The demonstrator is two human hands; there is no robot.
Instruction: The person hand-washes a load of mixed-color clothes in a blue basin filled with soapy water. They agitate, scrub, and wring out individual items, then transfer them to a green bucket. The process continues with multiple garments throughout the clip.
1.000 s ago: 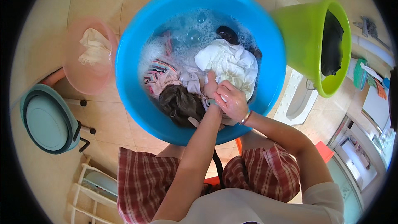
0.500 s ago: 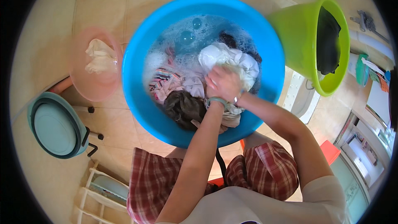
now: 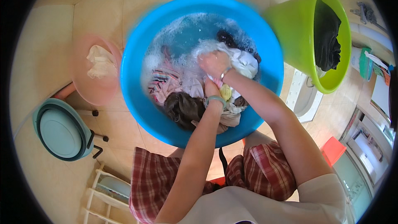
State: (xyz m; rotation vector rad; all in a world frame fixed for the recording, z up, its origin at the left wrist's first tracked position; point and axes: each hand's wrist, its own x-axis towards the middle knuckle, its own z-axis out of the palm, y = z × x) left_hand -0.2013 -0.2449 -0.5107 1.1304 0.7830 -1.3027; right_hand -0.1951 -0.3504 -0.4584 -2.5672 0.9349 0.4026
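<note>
Green bucket [image 3: 298, 29] with dark cloth [image 3: 326, 37], pink basin [image 3: 93, 85], teal lid [image 3: 60, 130]

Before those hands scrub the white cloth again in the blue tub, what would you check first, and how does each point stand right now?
1. Both hands on the cloth: ok. The right hand and left hand press on the white garment.
2. Grip shut on the fabric: cannot tell; the fingers are partly buried in cloth and foam.
3. Soapy water in the blue basin: ok, suds show around the laundry.
4. Other pieces clear of the hands: not ok; the dark garment and striped garment crowd close beside them.
5. Green bucket within reach: ok, beside the basin, already holding dark cloth.
</note>
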